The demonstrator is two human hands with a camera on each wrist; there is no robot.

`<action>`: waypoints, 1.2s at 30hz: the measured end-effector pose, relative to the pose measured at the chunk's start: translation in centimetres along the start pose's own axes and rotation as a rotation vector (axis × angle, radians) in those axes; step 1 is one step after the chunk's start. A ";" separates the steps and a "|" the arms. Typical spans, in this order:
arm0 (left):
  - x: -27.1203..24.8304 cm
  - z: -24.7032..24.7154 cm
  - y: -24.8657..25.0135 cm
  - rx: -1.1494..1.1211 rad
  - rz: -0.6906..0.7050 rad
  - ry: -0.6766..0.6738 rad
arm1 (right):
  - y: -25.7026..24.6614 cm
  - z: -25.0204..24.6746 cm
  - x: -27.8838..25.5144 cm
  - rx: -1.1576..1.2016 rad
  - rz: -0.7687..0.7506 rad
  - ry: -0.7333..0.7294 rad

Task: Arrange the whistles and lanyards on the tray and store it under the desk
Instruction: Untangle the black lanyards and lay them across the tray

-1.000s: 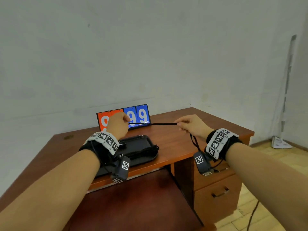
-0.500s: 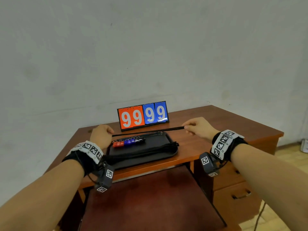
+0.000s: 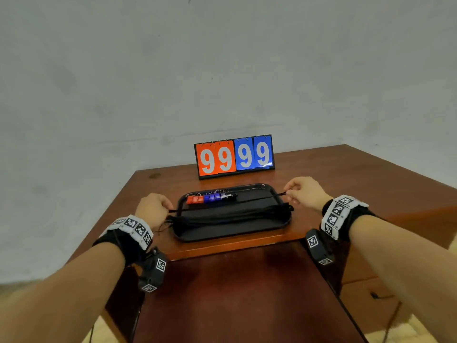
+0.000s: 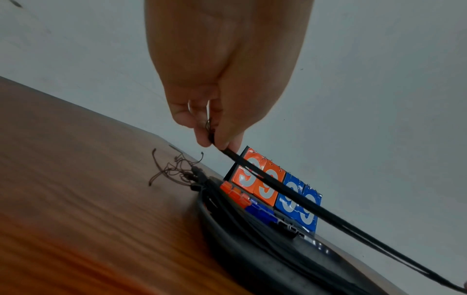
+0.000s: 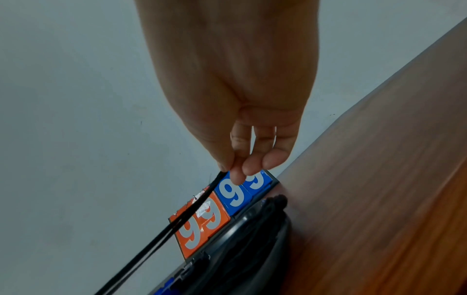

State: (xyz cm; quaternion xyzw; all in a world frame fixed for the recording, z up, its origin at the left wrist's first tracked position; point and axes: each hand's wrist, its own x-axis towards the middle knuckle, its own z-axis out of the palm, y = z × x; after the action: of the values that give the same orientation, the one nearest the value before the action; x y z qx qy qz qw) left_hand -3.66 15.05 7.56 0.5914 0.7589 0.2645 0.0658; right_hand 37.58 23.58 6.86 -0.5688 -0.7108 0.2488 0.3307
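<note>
A black tray lies on the wooden desk near its front edge. Along the tray's far side runs a row of red, blue and dark whistles. A bundle of black lanyards lies lengthwise across the tray's middle. One black lanyard is stretched taut just above the tray between both hands. My left hand pinches its left end at the tray's left edge, and my right hand pinches its right end at the tray's right edge.
A flip scoreboard reading 99 in orange and 99 in blue stands behind the tray. Thin cord ends spill onto the desk left of the tray. A dark pull-out shelf sits below the desk front, with drawers at the right.
Both hands have lowered the taut lanyard from above the desk down to just over the tray. The head view has swung to centre on the tray and scoreboard.
</note>
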 end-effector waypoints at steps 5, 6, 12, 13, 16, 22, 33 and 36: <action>0.8 0.8 -0.6 0.048 0.013 -0.048 | 0.5 1.3 1.0 -0.140 -0.010 -0.004; 0.9 0.9 -0.8 0.060 0.013 -0.063 | 0.6 1.5 1.2 -0.158 -0.004 -0.004; 1.4 1.6 -1.8 0.104 0.034 -0.126 | 1.6 2.4 1.8 -0.185 0.048 -0.040; 1.5 1.7 -1.9 0.103 0.041 -0.131 | 1.7 2.5 1.9 -0.183 0.051 -0.044; 1.5 1.9 -2.2 0.101 0.061 -0.147 | 1.9 2.7 2.0 -0.185 0.058 -0.044; 1.3 1.8 -2.0 0.090 0.077 -0.184 | 2.1 2.9 1.8 -0.160 0.065 -0.037; 1.6 1.2 -0.3 0.077 0.006 -0.204 | 1.1 2.3 2.0 -0.150 0.056 -0.060; 2.4 1.2 1.0 0.150 -0.025 -0.172 | 0.2 2.4 2.9 -0.207 0.053 -0.051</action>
State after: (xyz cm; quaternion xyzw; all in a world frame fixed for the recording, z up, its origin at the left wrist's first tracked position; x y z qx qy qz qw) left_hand -2.99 17.82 7.58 0.6057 0.7754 0.1546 0.0896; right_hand 35.52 26.51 5.69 -0.6120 -0.7256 0.1970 0.2453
